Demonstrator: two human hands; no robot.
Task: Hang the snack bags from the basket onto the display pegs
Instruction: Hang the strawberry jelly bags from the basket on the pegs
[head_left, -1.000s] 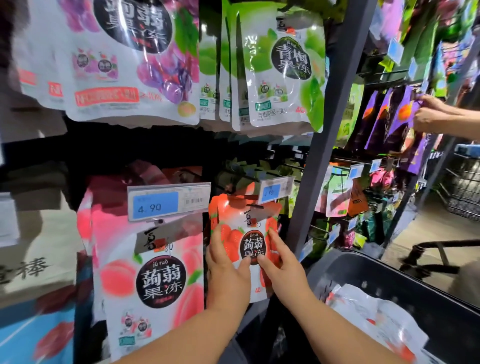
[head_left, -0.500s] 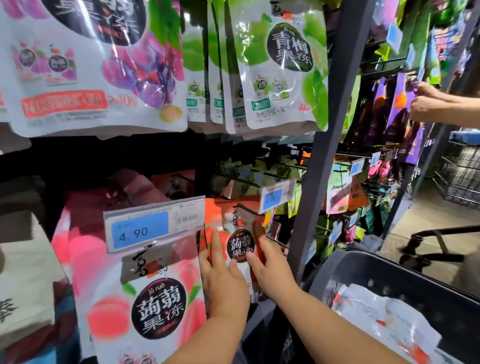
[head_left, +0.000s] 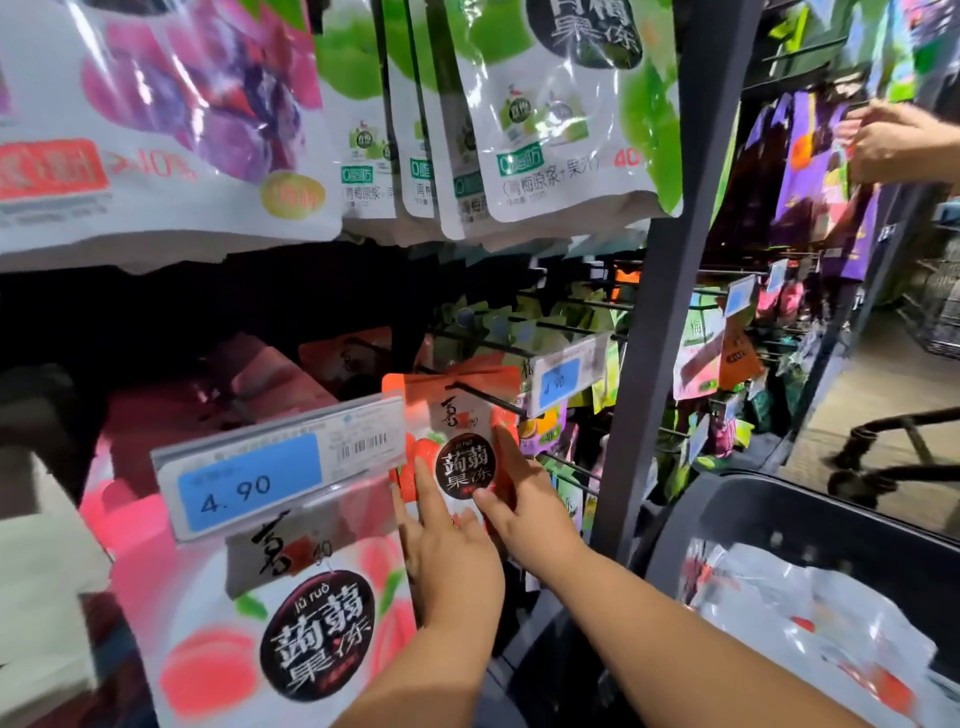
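A red strawberry jelly bag (head_left: 457, 415) hangs on a black peg (head_left: 485, 399) that passes through its top. My left hand (head_left: 447, 551) lies on the bag's lower left with straight fingers pointing up. My right hand (head_left: 524, 509) touches its right side, index finger along the edge and thumb on the front by the black round label. The bag's bottom is hidden behind my hands. The dark grey basket (head_left: 769, 512) sits at lower right and holds more clear bags (head_left: 810, 629) with red prints.
A peach jelly bag (head_left: 311, 629) hangs left under a 4.90 price tag (head_left: 249, 486). Green bags (head_left: 561, 130) and a purple grape bag (head_left: 182, 104) hang above. A dark upright post (head_left: 654, 312) stands right of my hands. Another person's hand (head_left: 893, 140) handles purple bags beyond it.
Both hands have slid the red bag up and back along the peg, behind the price tags. My view has come closer to the shelf.
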